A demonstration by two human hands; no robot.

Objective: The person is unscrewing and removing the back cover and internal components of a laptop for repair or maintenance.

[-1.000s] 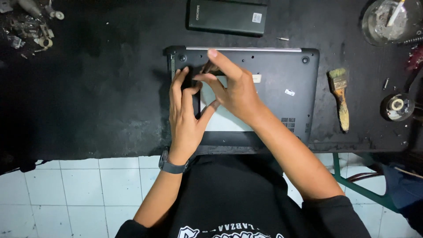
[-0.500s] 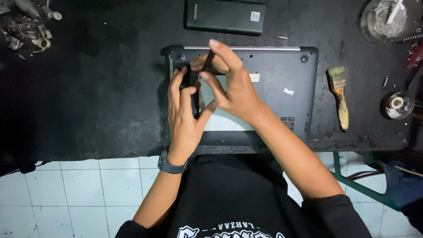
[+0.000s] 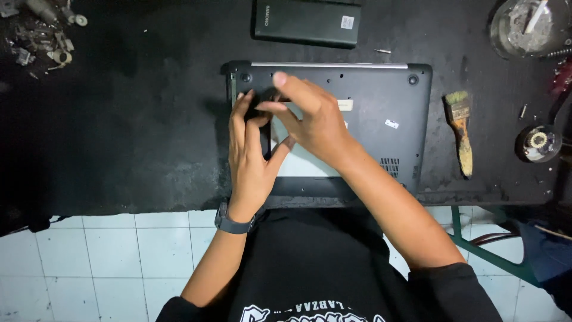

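Pinching a small dark part (image 3: 266, 95) with both our left hand (image 3: 250, 161) and right hand (image 3: 316, 119), we hold it over the upturned laptop (image 3: 381, 101) (near its left edge) on the black workbench (image 3: 119, 119).

Both hands, left (image 3: 250, 158) and right (image 3: 316, 122), meet with fingertips pinched (right overlapping left).

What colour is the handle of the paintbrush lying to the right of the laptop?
Yellowish-orange, worn and stained; the paintbrush shows only in the head view.
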